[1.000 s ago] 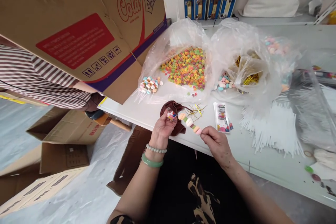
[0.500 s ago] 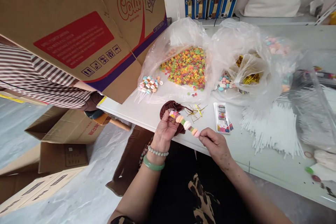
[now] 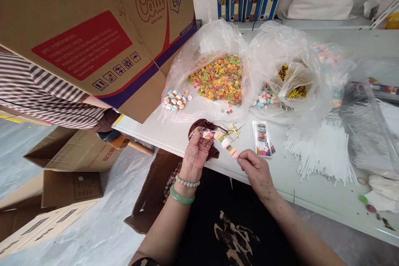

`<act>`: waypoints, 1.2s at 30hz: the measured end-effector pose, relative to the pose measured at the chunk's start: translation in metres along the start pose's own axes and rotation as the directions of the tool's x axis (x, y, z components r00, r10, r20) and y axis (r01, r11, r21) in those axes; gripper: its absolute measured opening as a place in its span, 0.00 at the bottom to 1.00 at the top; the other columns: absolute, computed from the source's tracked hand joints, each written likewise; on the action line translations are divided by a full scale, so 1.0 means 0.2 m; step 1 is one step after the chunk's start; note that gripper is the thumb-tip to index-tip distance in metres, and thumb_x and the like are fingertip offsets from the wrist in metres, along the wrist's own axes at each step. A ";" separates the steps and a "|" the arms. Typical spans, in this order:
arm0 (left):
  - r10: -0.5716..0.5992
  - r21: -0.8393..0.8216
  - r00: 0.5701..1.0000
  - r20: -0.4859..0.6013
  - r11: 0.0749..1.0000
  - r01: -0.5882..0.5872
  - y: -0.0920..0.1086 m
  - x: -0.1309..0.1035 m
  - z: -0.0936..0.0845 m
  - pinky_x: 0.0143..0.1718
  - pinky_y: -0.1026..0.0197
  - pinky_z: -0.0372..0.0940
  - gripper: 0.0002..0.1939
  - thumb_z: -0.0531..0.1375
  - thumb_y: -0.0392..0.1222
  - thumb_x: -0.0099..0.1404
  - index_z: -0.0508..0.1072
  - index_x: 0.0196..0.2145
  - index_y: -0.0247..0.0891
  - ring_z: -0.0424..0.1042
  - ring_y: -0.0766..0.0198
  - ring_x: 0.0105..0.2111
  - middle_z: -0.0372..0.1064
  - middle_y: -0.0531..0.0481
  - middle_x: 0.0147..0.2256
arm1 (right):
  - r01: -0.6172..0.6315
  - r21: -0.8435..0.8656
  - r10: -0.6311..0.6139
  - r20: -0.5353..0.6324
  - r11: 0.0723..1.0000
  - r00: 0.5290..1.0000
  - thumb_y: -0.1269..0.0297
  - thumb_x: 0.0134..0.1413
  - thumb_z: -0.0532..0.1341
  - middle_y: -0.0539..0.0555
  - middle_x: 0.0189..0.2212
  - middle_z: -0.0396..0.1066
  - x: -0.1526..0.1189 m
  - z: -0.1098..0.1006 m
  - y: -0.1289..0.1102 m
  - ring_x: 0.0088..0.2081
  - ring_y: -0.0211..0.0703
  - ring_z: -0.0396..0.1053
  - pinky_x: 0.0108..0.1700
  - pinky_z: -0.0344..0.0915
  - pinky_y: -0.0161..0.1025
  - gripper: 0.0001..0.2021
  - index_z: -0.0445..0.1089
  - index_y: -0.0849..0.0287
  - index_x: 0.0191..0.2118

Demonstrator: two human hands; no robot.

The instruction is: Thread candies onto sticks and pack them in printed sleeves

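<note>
1. And here's the change: the printed wrapper (image 3: 204, 133) is now stretching out past the left hand (image 3: 196, 149), where a second ago it was showing only as a small patch at the fingertips.
2. That is apparently bringing it into line, end to end, with the candy row (image 3: 225, 143), just in from the near edge of the desk (image 3: 168, 133); whether the top candy is sitting inside is too small to tell.
3. Grip check: the left hand is pinching the wrapper between thumb and fingers, while the right hand (image 3: 256, 170) is pinching the row's lower end and hiding whatever is running through it.
4. Over to the containers: towards the desk's far edge, the left clear bag (image 3: 215, 33) is lying open, holding a heap of ring candies (image 3: 221, 81). A bunch of candy sticks (image 3: 175, 100) is resting at its near-left corner.
5. Beside it, the right clear bag (image 3: 268, 41) is holding gold ties (image 3: 297, 91), with pastel candies (image 3: 266, 97) showing low on its left.
6. Below the desk's near edge, an open carton (image 3: 146, 191) is holding colourful pieces (image 3: 170, 181), the left arm partly covering them.
</note>
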State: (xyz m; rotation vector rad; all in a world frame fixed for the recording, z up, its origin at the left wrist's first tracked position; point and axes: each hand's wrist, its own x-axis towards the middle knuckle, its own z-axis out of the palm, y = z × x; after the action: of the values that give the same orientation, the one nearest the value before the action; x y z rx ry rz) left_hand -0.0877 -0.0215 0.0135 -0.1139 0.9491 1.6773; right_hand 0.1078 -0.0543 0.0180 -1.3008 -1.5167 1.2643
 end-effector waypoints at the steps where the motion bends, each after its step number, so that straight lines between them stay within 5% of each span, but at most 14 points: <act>1: 0.001 0.004 1.000 0.007 1.000 -0.001 0.00 0.00 0.00 0.38 0.59 0.72 0.05 0.58 0.33 0.66 0.74 0.33 0.37 0.77 0.65 0.31 0.76 0.51 0.30 | 0.008 -0.005 -0.008 -0.016 1.000 1.000 0.60 0.56 0.58 0.46 0.20 0.57 -0.01 0.01 0.00 0.25 0.38 0.54 0.29 0.51 0.37 0.10 0.63 0.55 0.26; 10: -0.115 -0.095 0.990 -0.076 0.990 0.108 0.00 0.00 0.03 0.41 0.60 0.72 0.08 0.55 0.30 0.68 0.72 0.32 0.33 0.76 0.66 0.31 0.75 0.49 0.29 | -0.006 0.083 0.010 -0.047 0.997 0.999 0.60 0.57 0.58 0.45 0.20 0.57 -0.01 0.03 0.02 0.24 0.36 0.54 0.27 0.53 0.34 0.10 0.64 0.56 0.27; 17: -0.128 -0.161 0.981 -0.145 0.981 0.104 -0.01 0.01 0.02 0.37 0.62 0.72 0.06 0.57 0.33 0.68 0.72 0.32 0.36 0.75 0.68 0.29 0.74 0.51 0.29 | 0.149 -0.124 -0.164 -0.115 0.981 0.980 0.63 0.61 0.56 0.44 0.21 0.56 -0.04 0.05 0.02 0.23 0.35 0.52 0.27 0.52 0.34 0.09 0.64 0.56 0.28; 25: -0.140 -0.203 0.980 -0.141 0.973 0.110 -0.01 0.01 0.04 0.34 0.65 0.70 0.09 0.56 0.36 0.69 0.71 0.30 0.36 0.72 0.70 0.24 0.72 0.54 0.23 | 0.362 -0.346 -0.410 -0.076 0.866 0.909 0.68 0.63 0.55 0.46 0.22 0.62 -0.06 0.08 0.03 0.24 0.35 0.59 0.29 0.56 0.33 0.08 0.65 0.56 0.31; 30: -0.141 -0.159 0.986 -0.087 0.979 0.126 -0.02 -0.01 0.04 0.35 0.61 0.70 0.12 0.55 0.39 0.70 0.71 0.29 0.35 0.74 0.66 0.26 0.74 0.50 0.25 | 0.481 -0.500 -0.572 -0.036 0.720 0.819 0.72 0.62 0.55 0.49 0.24 0.67 -0.05 0.09 0.07 0.26 0.37 0.64 0.32 0.58 0.35 0.07 0.66 0.57 0.33; 36: -0.059 -0.021 0.998 0.022 0.998 0.059 -0.02 -0.04 0.02 0.42 0.55 0.71 0.10 0.56 0.37 0.69 0.72 0.30 0.35 0.77 0.63 0.31 0.76 0.47 0.29 | 0.484 -0.616 -0.637 -0.037 0.622 0.770 0.74 0.61 0.55 0.50 0.23 0.67 -0.02 0.07 0.09 0.27 0.39 0.64 0.32 0.57 0.36 0.07 0.66 0.58 0.33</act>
State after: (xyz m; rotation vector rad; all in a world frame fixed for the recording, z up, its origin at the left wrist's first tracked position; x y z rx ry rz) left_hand -0.0807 -0.0246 0.0187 -0.1372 0.9038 1.6314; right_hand 0.1000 -0.0619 -0.0017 -1.1154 -1.9843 0.1985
